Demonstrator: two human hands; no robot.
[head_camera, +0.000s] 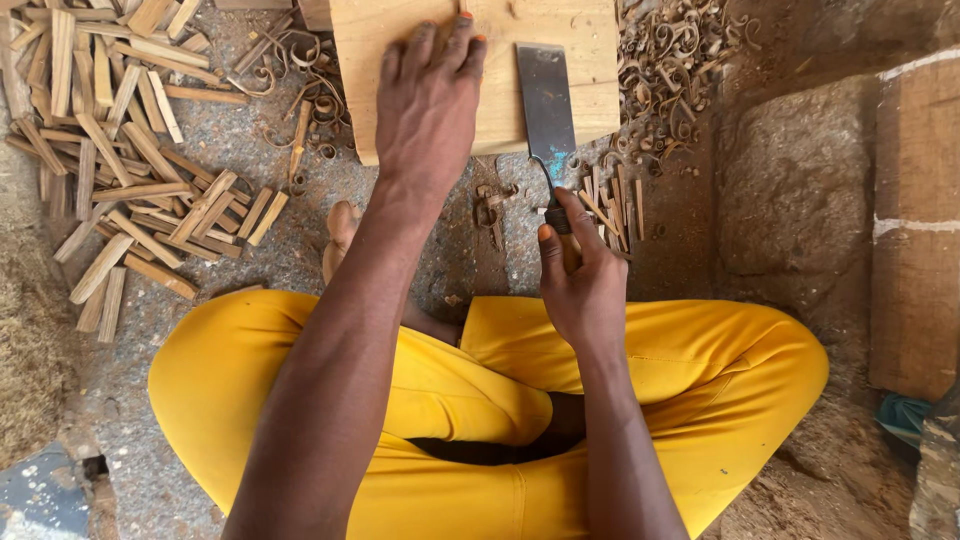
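Note:
A pale wooden block (590, 60) stands on the ground in front of my crossed legs in yellow trousers. My left hand (428, 110) lies flat on top of the block, fingers spread and pointing away from me. My right hand (577, 280) grips the handle of a cleaver (545, 100). The cleaver's broad dark metal blade rests flat on the block's right part, just right of my left hand. The handle is mostly hidden inside my fist.
A heap of short split wooden sticks (130, 150) covers the ground at the left. Curled wood shavings (670, 60) lie right of the block, and a few thin sticks (610, 205) sit by my right hand. A stone and wood wall (900, 220) rises at the right.

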